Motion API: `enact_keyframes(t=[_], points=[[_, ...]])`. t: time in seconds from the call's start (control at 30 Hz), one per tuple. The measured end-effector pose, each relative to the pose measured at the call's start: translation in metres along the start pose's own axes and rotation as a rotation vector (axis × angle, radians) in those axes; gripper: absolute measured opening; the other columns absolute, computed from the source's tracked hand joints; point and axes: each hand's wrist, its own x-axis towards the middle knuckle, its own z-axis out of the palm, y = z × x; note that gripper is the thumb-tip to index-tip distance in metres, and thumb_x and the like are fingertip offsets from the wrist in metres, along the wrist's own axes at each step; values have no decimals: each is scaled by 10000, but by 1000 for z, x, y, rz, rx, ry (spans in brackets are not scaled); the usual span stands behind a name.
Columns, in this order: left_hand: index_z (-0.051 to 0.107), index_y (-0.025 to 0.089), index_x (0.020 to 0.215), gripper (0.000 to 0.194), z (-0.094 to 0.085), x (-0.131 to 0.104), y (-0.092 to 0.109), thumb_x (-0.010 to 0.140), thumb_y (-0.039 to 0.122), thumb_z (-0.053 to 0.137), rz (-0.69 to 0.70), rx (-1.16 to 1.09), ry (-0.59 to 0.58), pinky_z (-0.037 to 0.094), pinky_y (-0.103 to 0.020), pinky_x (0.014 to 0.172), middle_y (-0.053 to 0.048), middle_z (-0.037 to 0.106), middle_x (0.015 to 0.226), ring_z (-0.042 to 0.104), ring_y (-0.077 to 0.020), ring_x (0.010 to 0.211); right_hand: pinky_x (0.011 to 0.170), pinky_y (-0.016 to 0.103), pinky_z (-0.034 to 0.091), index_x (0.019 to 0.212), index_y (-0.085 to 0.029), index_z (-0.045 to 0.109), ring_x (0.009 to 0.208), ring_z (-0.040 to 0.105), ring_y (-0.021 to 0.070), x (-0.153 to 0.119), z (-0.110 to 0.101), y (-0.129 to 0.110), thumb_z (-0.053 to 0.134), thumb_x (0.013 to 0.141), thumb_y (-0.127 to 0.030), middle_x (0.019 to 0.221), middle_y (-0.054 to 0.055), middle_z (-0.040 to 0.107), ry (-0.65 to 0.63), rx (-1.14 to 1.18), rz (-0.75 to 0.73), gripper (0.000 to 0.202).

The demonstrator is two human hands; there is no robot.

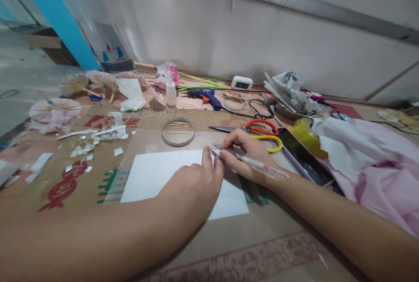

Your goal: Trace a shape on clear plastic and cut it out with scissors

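A sheet of white paper [150, 173] lies on a clear sheet over cardboard. Across it rests my left hand [196, 183], pressing down with index finger and thumb apart; its other fingers are mostly hidden. My right hand [244, 155] pinches a clear pen [258, 164], whose tip is beside my left index fingertip near the paper's top edge. A small dark thing between the two hands is too unclear to name. Behind the paper sits a metal ring [164, 138] with thin sticks. Scissors [276, 139] with red and yellow handles lie beyond my right hand.
A phone [303, 158], yellow tape [306, 135] and pink cloth [376, 168] are at the right. Behind are a blue glue gun [209, 98], a small bottle [170, 93] and a white clock [242, 83]. Paper scraps [118, 152] and fan-like pieces [55, 114] lie left.
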Motion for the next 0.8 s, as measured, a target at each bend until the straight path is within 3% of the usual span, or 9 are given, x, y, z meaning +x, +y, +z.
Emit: enact_keyframes(t=[0.8], points=[[449,25,1431,603,1,0,0,829,43,433,0,22,-6,536,-296,411,-371,491,1357,678,-217,538,519,237,363,723,-214,491,556,491,113,-1,3,7,618,823,-259,651,-27,574,-21,-50,90,168]])
